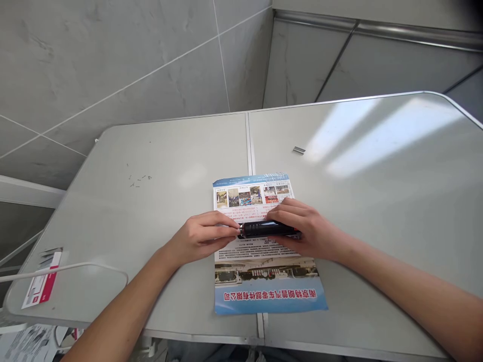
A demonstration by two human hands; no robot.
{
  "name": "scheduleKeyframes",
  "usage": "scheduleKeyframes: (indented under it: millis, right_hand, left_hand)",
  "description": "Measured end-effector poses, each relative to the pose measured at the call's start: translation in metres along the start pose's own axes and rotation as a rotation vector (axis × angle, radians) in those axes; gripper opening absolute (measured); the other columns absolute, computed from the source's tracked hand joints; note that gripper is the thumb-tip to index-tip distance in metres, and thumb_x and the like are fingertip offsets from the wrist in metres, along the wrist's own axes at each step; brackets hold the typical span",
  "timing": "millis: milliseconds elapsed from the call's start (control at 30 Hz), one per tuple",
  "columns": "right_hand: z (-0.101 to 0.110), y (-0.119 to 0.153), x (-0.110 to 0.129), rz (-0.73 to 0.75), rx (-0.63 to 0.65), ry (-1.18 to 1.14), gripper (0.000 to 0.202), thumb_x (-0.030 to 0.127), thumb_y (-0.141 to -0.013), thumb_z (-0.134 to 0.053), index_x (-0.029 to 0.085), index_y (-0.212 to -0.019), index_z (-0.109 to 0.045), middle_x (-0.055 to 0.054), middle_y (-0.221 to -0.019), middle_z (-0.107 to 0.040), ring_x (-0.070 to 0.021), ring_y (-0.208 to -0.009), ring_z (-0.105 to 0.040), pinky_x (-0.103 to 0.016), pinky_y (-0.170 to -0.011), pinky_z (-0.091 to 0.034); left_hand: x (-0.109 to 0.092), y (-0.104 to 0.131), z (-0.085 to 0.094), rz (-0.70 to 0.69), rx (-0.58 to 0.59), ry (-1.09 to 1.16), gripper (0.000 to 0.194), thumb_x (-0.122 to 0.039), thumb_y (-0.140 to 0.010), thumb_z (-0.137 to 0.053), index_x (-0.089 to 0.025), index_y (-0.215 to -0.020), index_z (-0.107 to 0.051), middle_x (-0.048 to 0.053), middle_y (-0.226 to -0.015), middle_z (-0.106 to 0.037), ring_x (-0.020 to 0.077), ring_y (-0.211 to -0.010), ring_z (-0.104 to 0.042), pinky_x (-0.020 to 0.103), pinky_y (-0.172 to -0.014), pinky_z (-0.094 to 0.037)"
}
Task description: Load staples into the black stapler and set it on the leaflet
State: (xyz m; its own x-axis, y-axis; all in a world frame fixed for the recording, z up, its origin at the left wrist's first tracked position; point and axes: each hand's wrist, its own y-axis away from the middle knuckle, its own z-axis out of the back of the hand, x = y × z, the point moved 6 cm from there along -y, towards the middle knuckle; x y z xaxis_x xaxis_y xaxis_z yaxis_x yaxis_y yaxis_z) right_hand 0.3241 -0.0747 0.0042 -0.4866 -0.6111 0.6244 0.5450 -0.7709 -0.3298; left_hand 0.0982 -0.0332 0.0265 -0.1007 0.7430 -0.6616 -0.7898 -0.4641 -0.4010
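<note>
A black stapler (262, 229) lies crosswise over a printed leaflet (271, 294), its metal-tipped end pointing left. My right hand (307, 229) is wrapped round the stapler's right part, thumb on the near side and fingers on the far side. With its fingertips, my left hand (206, 234) pinches the metal left end. Whether a small piece sits between those fingertips is hidden. Coloured photos and rows of text cover the leaflet, which faces away from me. Several staples show along its far right edge.
A short strip of staples (299, 150) lies beyond the leaflet. Loose staples (140, 179) are scattered at the left. A red and white box (43, 284) with staple strips on it sits at the table's left edge, crossed by a white cable (86, 264). Tiled walls stand behind.
</note>
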Motion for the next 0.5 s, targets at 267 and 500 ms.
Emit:
scheduleKeyframes:
  millis: [267, 500]
  right_hand:
    - [0.003, 0.008, 0.005, 0.083, -0.049, 0.055, 0.029, 0.025, -0.098, -0.064, 0.019, -0.126, -0.058, -0.01, -0.098, -0.07, -0.0233, -0.086, -0.06, -0.037, -0.077, -0.051]
    - [0.022, 0.01, 0.007, 0.097, -0.244, -0.038, 0.034, 0.02, -0.093, -0.067, 0.022, -0.127, -0.06, -0.006, -0.089, -0.07, -0.0223, -0.077, -0.057, -0.036, -0.067, -0.049]
  left_hand:
    - [-0.003, -0.003, 0.003, -0.07, 0.037, -0.13, 0.025, -0.013, -0.092, -0.072, -0.024, -0.115, -0.075, 0.008, -0.105, -0.079, 0.0171, -0.091, -0.075, 0.029, -0.08, -0.062]
    - [-0.006, -0.003, 0.011, -0.081, -0.039, -0.161, 0.029, -0.011, -0.092, -0.071, -0.024, -0.118, -0.074, 0.008, -0.107, -0.078, 0.0168, -0.09, -0.075, 0.029, -0.077, -0.061]
